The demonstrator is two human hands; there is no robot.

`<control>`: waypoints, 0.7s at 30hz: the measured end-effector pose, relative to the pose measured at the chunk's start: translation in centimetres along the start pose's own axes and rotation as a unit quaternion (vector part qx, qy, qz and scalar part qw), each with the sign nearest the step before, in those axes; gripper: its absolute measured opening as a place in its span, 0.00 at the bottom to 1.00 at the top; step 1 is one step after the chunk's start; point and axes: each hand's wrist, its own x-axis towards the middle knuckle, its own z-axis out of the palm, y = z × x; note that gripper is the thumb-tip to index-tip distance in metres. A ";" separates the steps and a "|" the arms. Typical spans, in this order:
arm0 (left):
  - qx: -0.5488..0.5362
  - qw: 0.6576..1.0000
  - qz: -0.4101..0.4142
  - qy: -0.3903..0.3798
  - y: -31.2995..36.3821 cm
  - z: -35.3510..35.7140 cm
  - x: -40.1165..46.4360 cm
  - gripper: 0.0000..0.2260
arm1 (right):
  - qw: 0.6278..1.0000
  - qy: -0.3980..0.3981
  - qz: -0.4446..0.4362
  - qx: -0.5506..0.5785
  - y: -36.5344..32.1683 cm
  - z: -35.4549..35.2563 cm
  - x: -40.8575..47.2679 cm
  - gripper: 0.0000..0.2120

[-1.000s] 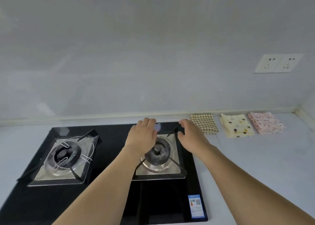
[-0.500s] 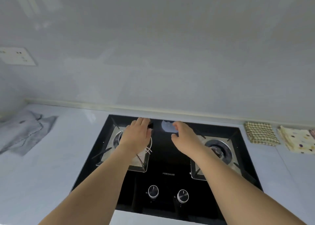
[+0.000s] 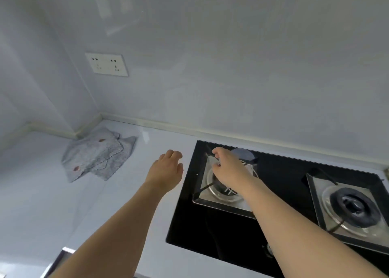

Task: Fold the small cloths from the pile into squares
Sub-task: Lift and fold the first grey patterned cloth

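Now crumpled grey cloths on smooth counter; both hands loose, holding nothing

You find no text, brand, number or sign that can be read anywhere in this view. The black hob shows you no legible lettering on its glass, and the double wall socket, up and to the left of the hob, carries only its pin holes, with no marking you can make out.
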 end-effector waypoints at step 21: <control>-0.064 0.982 -0.172 0.035 -35.8 -4.4 -1.6 0.12 | 0.983 -0.092 -0.144 -0.062 -22.0 23.2 15.6 0.17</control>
